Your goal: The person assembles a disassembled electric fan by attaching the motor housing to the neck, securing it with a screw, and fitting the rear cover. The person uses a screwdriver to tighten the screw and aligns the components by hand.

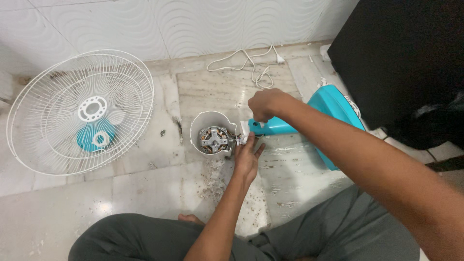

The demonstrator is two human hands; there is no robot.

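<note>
A fan motor (pixel 212 138) sits exposed inside its round white housing (pixel 202 123) on the floor. It joins a teal stand (pixel 333 108) lying on its side. My left hand (pixel 246 157) holds the white neck joint just right of the motor from below. Above that joint, my right hand (pixel 263 104) is closed over the end of the teal neck, and whether it holds a tool is hidden.
Two white wire fan guards (pixel 77 111) are stacked at the left with a teal blade hub (pixel 94 138) under them. A white power cord (pixel 251 63) lies by the tiled wall. A black cabinet (pixel 401 58) stands at the right. My crossed legs (pixel 145 239) fill the bottom.
</note>
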